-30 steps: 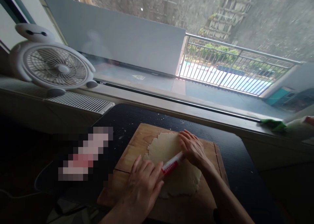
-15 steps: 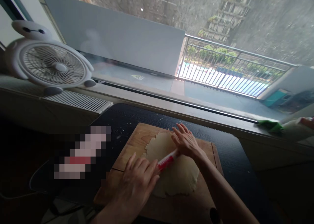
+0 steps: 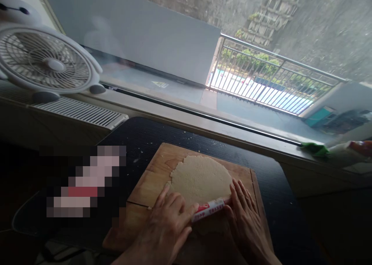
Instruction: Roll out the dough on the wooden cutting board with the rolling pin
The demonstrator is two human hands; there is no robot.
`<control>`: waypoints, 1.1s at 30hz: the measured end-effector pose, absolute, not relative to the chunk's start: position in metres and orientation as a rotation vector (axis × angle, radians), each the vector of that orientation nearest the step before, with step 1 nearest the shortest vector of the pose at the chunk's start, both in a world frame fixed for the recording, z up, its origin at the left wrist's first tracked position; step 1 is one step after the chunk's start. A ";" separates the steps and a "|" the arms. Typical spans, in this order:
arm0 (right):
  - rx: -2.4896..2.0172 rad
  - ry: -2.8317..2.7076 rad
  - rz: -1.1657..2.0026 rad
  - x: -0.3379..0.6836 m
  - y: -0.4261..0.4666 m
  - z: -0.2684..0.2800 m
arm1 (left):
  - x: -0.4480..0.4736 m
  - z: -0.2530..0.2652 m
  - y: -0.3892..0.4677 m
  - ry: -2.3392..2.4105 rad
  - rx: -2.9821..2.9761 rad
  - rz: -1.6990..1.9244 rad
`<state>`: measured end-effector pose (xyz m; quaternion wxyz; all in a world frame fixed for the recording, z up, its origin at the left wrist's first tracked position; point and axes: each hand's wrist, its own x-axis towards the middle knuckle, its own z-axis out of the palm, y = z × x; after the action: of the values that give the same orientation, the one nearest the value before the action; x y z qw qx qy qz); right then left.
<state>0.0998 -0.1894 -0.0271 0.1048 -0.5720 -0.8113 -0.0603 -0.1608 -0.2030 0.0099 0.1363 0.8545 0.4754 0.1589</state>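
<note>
A flat sheet of pale dough (image 3: 200, 178) with an uneven edge lies on a wooden board (image 3: 145, 179). Across its near part runs a slim rolling pin (image 3: 210, 209) wrapped in a red and white printed label. My left hand (image 3: 173, 220) is over the pin's left end, fingers bent on it and thumb apart; the hand hides that end. My right hand (image 3: 245, 210) presses on the right end with its fingers stretched out flat, pointing away from me.
The board rests on a black table (image 3: 279, 207) sprinkled with white crumbs. A blurred-out, pixelated item (image 3: 90, 179) is at the left. Past the table are a white fan (image 3: 55, 65), a vent grille (image 3: 81, 112), the window sill (image 3: 186, 119) and a green object (image 3: 315, 150).
The rolling pin has come nearer to me, and its slant is flatter. My right hand has moved back toward me and to the right, baring the dough's far part. The view has shifted slightly.
</note>
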 end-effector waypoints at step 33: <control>-1.767 -2.311 0.097 0.048 -0.071 -0.005 | -0.179 0.007 -0.194 1.521 2.449 0.518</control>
<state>0.0478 -0.0714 -0.0054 0.1154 -0.6031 -0.7886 0.0332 -0.1789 -0.1944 0.0069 0.1062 0.8314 0.5164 0.1758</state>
